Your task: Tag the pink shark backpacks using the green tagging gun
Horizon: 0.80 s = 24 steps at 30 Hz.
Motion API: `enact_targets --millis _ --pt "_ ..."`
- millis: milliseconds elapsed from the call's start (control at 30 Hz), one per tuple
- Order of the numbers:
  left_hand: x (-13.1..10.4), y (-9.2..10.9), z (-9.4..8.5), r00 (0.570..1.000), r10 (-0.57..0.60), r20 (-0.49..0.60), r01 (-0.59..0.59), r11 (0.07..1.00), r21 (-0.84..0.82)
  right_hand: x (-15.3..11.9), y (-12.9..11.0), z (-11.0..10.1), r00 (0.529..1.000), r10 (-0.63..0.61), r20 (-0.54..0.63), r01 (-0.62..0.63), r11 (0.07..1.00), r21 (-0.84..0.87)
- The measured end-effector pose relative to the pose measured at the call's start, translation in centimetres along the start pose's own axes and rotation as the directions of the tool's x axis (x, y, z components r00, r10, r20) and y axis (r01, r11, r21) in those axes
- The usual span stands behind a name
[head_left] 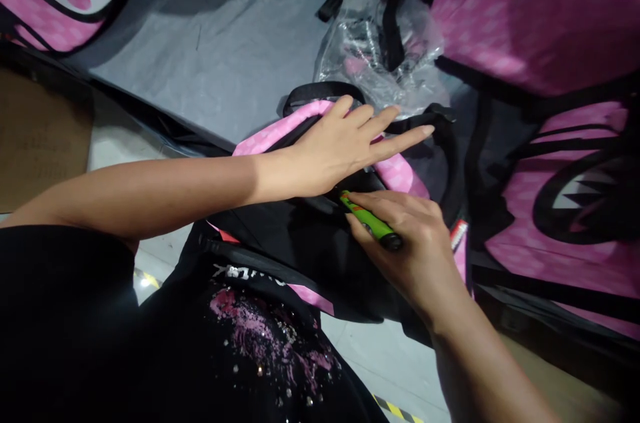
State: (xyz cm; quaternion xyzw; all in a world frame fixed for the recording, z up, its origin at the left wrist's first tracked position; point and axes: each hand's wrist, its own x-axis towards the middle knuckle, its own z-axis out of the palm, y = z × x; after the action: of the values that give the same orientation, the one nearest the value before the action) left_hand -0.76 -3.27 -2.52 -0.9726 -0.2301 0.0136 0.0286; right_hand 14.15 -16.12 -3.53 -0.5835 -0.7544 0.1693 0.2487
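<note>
Bag point(270, 230): black with pink trim, lying beneath the left hand point(345, 143) and reaching toward the wearer's body.
Left hand: flat, fingers spread, laid across the pink trim, grasping nothing that shows.
Right hand point(413, 240): curled around a green tool point(367, 220), just beside the heel of the left hand.
Clear plastic point(357, 63): crumpled, just beyond the left fingertips.
Pink bags point(530, 23): beyond and to the right of the right hand.
Work so far: bag laid out and tool brought to it, apparently mid-step; no finished result is visible at the tool's end, so how much is left cannot be judged.
Hidden: tool tip, lost in dark fabric by the left palm; the trim under that hand.
Hard to make out: what kind of tool it is; black straps past the left hand, merging into shadow.
Cut off: pink bags, at the frame edge.
</note>
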Motion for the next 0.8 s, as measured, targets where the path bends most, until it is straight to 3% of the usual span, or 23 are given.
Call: enact_targets --millis 367,433,800 --pt "0.1 0.0 0.3 1.000 -0.008 0.005 0.009 0.996 -0.087 -0.3 -0.8 0.8 0.997 0.057 -0.058 -0.053 0.996 0.066" --pt "0.1 0.0 0.2 1.000 -0.004 0.010 0.005 0.996 -0.086 -0.4 -1.0 1.0 0.993 0.089 -0.078 -0.088 0.996 0.015" --pt "-0.1 -0.1 0.1 1.000 0.017 -0.014 -0.017 1.000 0.010 -0.8 -1.8 1.2 0.977 0.177 -0.119 -0.178 0.984 -0.004"
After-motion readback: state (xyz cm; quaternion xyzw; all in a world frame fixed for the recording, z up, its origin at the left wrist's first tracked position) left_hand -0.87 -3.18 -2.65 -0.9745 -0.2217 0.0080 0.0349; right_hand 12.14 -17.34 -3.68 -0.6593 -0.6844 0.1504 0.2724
